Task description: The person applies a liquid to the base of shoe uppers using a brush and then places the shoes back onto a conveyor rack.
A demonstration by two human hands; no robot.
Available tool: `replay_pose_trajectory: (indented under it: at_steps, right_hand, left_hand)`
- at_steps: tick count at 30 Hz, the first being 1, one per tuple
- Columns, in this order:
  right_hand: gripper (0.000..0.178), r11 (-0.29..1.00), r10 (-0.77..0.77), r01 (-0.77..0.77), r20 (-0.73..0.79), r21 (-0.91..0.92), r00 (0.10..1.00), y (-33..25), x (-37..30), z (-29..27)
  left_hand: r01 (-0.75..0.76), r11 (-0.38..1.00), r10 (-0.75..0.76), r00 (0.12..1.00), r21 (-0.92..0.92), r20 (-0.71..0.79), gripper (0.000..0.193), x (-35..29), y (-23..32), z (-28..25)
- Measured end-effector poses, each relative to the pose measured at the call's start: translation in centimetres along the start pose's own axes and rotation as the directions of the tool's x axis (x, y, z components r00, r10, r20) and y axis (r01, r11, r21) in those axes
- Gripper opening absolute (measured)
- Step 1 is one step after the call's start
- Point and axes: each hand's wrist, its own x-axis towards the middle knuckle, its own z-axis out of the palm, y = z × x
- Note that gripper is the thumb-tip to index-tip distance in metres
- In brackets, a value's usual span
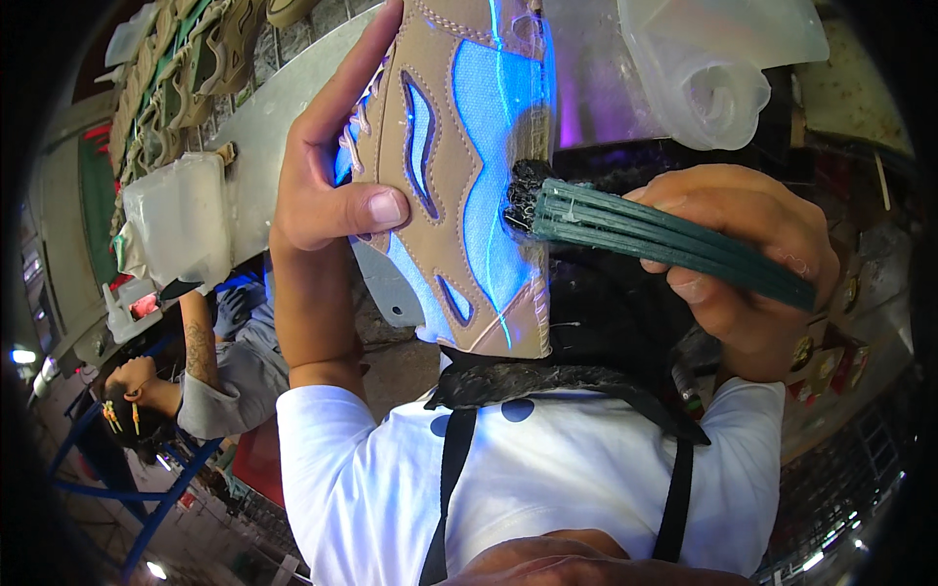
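Note:
A tan shoe upper (430, 146) with panels glowing blue under the light is held up in the middle. My left hand (332, 186) grips it from the left, thumb pressed on its side and fingers behind it. My right hand (752, 244) is closed round the handle of a flat green brush (664, 234). The brush's dark, clotted bristles touch the shoe's right edge, where a band looks wet and shiny. A thin bright line runs along the blue panel near that edge. The left fingertips behind the shoe are hidden.
A translucent plastic container (703, 68) lies at the upper right, and another cloudy container (176, 220) stands on the left. Several shoe uppers (195, 68) hang at the upper left. A small bottle (127, 308) stands near a co-worker (225, 361) in grey.

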Motion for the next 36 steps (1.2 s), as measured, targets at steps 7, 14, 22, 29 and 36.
replay_pose_trajectory:
  at_steps: [7,14,22,29,36]
  right_hand:
    - [0.028,0.996,-0.018,0.027,0.102,-0.090,0.995,-1.0,0.6,-0.4]
    - [0.029,0.993,0.013,0.018,0.259,-0.116,0.966,-1.7,2.1,-1.2]
    - [0.028,0.997,0.059,-0.044,0.284,-0.060,0.957,-1.8,2.2,-1.4]
    - [0.028,0.989,0.135,-0.112,0.293,-0.094,0.947,-2.5,2.4,-1.9]
    - [0.035,0.989,0.020,0.038,0.381,-0.145,0.925,-1.8,4.0,-3.8]
  left_hand:
    - [0.027,0.995,-0.027,1.000,0.091,0.000,0.117,0.4,0.6,0.1]
    - [0.007,0.982,-0.010,1.000,0.186,0.018,0.110,0.2,0.9,-0.7]
    - [0.060,0.998,-0.060,0.998,0.023,-0.007,0.123,0.6,1.2,0.1]
    - [0.091,0.987,-0.086,0.995,0.134,-0.044,0.126,0.6,0.6,-1.7]
    - [0.174,0.968,-0.168,0.984,0.182,-0.051,0.102,0.2,1.3,-0.5]
